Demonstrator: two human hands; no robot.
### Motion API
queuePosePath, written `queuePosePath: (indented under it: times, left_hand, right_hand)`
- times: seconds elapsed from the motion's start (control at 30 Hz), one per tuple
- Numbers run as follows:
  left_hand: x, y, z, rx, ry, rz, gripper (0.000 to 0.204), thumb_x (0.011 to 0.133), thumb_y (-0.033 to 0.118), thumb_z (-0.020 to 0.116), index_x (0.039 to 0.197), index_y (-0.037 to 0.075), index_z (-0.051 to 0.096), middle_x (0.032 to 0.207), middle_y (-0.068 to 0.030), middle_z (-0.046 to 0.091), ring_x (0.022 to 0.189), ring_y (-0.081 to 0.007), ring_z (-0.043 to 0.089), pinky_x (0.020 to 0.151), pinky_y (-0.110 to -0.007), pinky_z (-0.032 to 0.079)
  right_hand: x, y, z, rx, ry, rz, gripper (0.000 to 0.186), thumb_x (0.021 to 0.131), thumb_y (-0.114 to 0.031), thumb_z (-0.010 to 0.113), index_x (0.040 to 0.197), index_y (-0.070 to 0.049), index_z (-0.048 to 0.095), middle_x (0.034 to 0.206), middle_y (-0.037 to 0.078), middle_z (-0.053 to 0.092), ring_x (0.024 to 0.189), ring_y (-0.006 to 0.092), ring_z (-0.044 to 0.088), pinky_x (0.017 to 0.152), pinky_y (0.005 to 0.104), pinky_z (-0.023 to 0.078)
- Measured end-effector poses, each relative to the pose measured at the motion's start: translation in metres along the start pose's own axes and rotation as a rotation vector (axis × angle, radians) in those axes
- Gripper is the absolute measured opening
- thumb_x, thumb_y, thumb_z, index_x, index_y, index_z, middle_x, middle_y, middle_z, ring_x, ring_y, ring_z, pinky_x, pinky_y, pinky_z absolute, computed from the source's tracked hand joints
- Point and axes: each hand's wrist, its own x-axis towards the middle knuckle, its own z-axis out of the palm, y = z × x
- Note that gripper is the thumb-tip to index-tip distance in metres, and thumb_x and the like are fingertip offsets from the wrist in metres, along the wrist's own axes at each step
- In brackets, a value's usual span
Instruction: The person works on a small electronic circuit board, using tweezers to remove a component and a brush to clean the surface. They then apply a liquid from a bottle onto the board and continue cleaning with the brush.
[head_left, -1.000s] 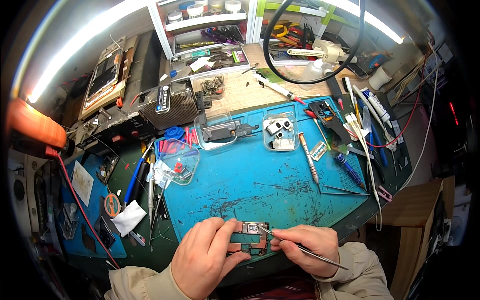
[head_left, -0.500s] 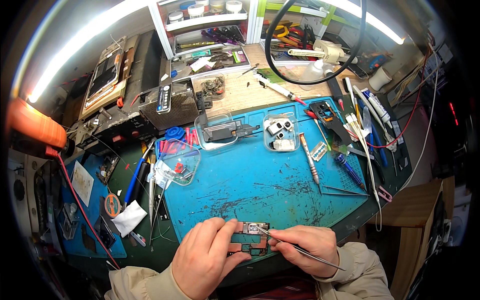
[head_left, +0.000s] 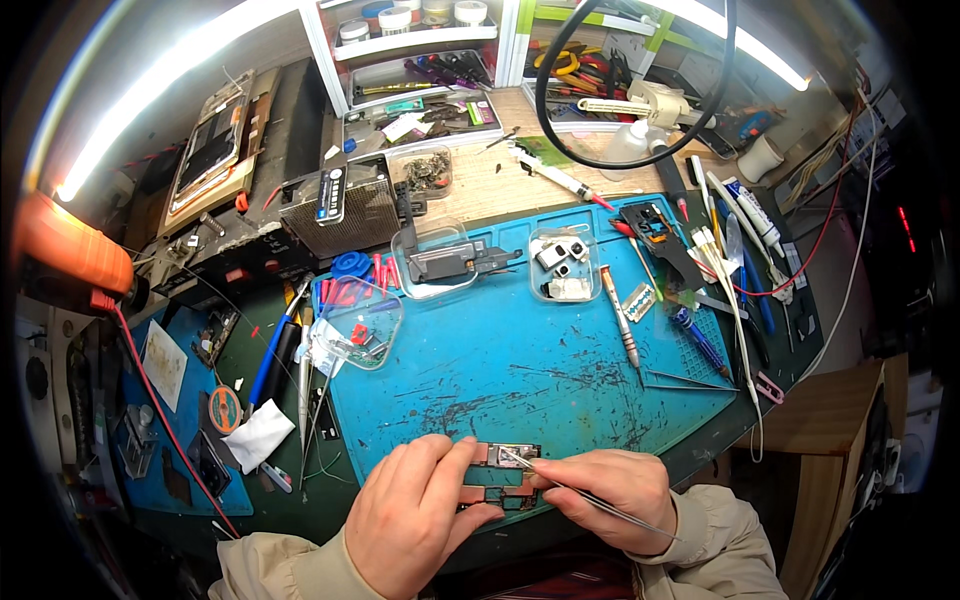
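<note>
A small phone circuit board (head_left: 528, 491), copper-coloured and dark with a gap in its middle, lies at the near edge of the blue mat (head_left: 480, 385). My left hand (head_left: 412, 512) grips the board's left side, fingers along the top and thumb at the bottom. In my right hand (head_left: 618, 495) is a pair of metal tweezers (head_left: 610, 510), pinched between thumb and fingers. Their tips rest at a silvery square part on the board's upper portion; whether they grasp anything there is too small to tell.
Beyond the board stand clear plastic boxes, one with camera modules (head_left: 562, 262), one with a black phone part (head_left: 450, 262). A screwdriver (head_left: 619, 318) lies to the right. At left are a white tissue (head_left: 258, 436) and several tools. A black ring (head_left: 540, 95) hangs above the back.
The tweezers have shifted slightly, their rear end a little lower and further left. My left hand keeps its hold on the circuit board.
</note>
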Motion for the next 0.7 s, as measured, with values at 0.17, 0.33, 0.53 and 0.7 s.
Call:
queuePosePath:
  times: [0.17, 0.33, 0.53, 0.7]
  left_hand:
    - [0.0007, 0.0010, -0.0012, 0.007, 0.003, 0.002, 0.069, 0.077, 0.023, 0.094, 0.133, -0.004, 0.064, 0.116, -0.0169, 0.064, 0.102, -0.0367, 0.066, 0.087, -0.045, 0.056]
    - [0.0043, -0.0006, -0.0078, -0.058, 0.024, -0.004, 0.062, 0.080, 0.019, 0.092, 0.131, -0.003, 0.066, 0.112, -0.0157, 0.067, 0.093, -0.0316, 0.069, 0.079, -0.040, 0.058]
    - [0.0033, -0.0062, -0.0036, -0.069, 0.054, -0.016, 0.055, 0.084, 0.014, 0.090, 0.131, -0.002, 0.067, 0.111, -0.0144, 0.068, 0.084, -0.0277, 0.070, 0.074, -0.037, 0.059]
    - [0.0022, -0.0073, -0.0030, -0.059, 0.066, 0.005, 0.054, 0.085, 0.015, 0.089, 0.131, -0.001, 0.067, 0.111, -0.0143, 0.068, 0.083, -0.0273, 0.070, 0.073, -0.037, 0.059]
  right_hand:
    - [-0.0028, 0.0003, 0.0000, 0.031, 0.030, 0.001, 0.036, 0.095, -0.007, 0.080, 0.130, 0.000, 0.074, 0.105, 0.013, 0.081, 0.088, 0.0283, 0.079, 0.074, 0.0353, 0.062]
    - [-0.0069, -0.0007, 0.0000, 0.004, 0.061, 0.027, 0.037, 0.094, -0.007, 0.081, 0.131, 0.000, 0.074, 0.106, 0.013, 0.081, 0.087, 0.0277, 0.079, 0.074, 0.0346, 0.062]
    - [-0.0029, 0.0002, -0.0010, -0.026, 0.029, -0.065, 0.040, 0.094, -0.004, 0.081, 0.132, 0.000, 0.072, 0.106, 0.013, 0.081, 0.087, 0.0280, 0.079, 0.073, 0.0350, 0.062]
    - [-0.0022, -0.0003, -0.0010, -0.041, 0.019, -0.076, 0.041, 0.094, -0.003, 0.080, 0.133, 0.001, 0.071, 0.106, 0.012, 0.080, 0.087, 0.0288, 0.078, 0.073, 0.0354, 0.062]
